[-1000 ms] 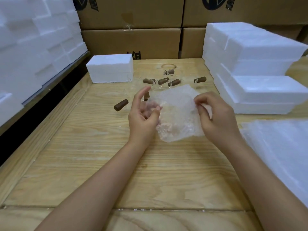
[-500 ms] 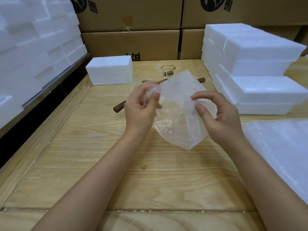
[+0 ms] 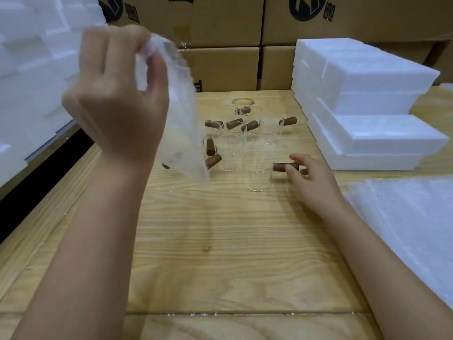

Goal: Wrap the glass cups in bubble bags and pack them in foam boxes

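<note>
Left hand (image 3: 115, 94) holds a bubble bag (image 3: 181, 123) raised above the wooden table (image 3: 220, 241). Right hand (image 3: 311, 177) grips the brown handle (image 3: 284, 167) of the nearest glass cup (image 3: 257, 171), apparently upright.

No print reads in full. Above the stack of foam boxes (image 3: 367, 77), a cardboard box (image 3: 380, 18) bears a dark round logo (image 3: 306, 8) beside blocky characters, both cropped. Left of the stack, a second box (image 3: 215, 20) repeats them, and a lower box (image 3: 225, 67) shows a half-hidden dark mark (image 3: 198, 85).
</note>
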The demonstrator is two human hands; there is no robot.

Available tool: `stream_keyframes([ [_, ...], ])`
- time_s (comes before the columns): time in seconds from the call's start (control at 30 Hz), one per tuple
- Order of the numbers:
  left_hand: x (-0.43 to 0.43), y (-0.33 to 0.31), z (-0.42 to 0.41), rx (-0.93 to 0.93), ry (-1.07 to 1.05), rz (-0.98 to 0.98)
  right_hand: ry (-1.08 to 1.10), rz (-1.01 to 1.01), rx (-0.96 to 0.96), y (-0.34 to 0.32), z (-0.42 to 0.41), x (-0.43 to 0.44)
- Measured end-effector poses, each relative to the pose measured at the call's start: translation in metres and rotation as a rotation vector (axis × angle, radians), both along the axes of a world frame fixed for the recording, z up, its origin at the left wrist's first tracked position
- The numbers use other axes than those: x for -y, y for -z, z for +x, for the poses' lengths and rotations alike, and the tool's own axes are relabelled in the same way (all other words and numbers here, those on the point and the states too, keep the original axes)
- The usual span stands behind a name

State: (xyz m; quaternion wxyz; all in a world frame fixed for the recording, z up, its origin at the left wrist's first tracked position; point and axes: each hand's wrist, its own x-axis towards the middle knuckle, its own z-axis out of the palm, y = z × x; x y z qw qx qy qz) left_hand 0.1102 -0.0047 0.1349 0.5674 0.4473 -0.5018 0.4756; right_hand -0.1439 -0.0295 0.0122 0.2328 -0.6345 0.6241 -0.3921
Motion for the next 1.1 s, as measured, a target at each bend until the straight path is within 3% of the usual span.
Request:
stream_keyframes([
  [0.07,-0.003,-0.002,-0.015,0.105,-0.072,0.046,-0.010,-0.014,-0.015,0.002,0.001,0.002],
  [0.2,-0.001,0.016,-0.040,0.226,-0.048,0.376,-0.061,0.003,0.029,0.004,0.000,0.004],
  [0.33,0.011,0.039,-0.048,0.111,0.132,0.763,-0.121,0.051,0.110,0.005,0.000,0.004],
  [0.4,0.019,0.049,-0.045,0.037,0.202,0.856,-0.110,0.034,0.131,0.004,0.002,0.002],
  [0.6,0.033,0.061,-0.039,-0.135,0.197,0.938,-0.102,-0.127,0.297,-0.009,-0.003,-0.008],
  [0.73,0.035,0.062,-0.042,-0.225,0.199,0.935,-0.224,-0.210,0.495,-0.027,-0.005,-0.021],
  [0.9,0.032,0.059,-0.047,-0.268,0.247,0.951,-0.354,-0.190,0.421,-0.024,0.014,-0.030],
  [1.1,0.026,0.050,-0.052,-0.384,0.427,0.997,-0.334,-0.221,0.381,-0.020,0.011,-0.028],
])
